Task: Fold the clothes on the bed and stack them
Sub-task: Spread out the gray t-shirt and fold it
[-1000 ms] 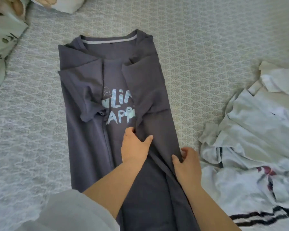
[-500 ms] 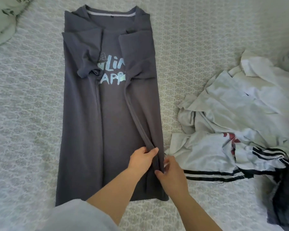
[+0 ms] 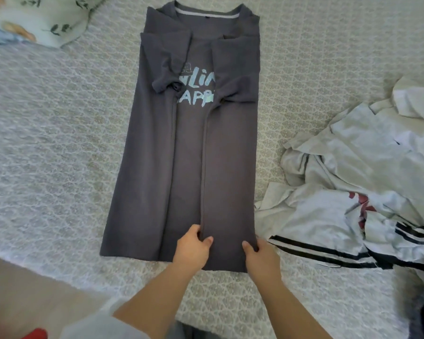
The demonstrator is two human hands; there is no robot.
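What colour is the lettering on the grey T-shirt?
Light blue lettering on the T-shirt, seen in the head view.

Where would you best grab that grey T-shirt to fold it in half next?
Probably the hem of the grey T-shirt, taken from the near side at its two bottom corners. It lies flat as a long narrow strip, sides already folded in, collar far away. The left hand and right hand already pinch that hem.

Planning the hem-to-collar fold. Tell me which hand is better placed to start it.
Probably both, with the right hand slightly better placed: it grips the shirt at its outer hem corner. The left hand pinches the folded flap's inner edge mid-hem, so the far-left hem corner is unheld.
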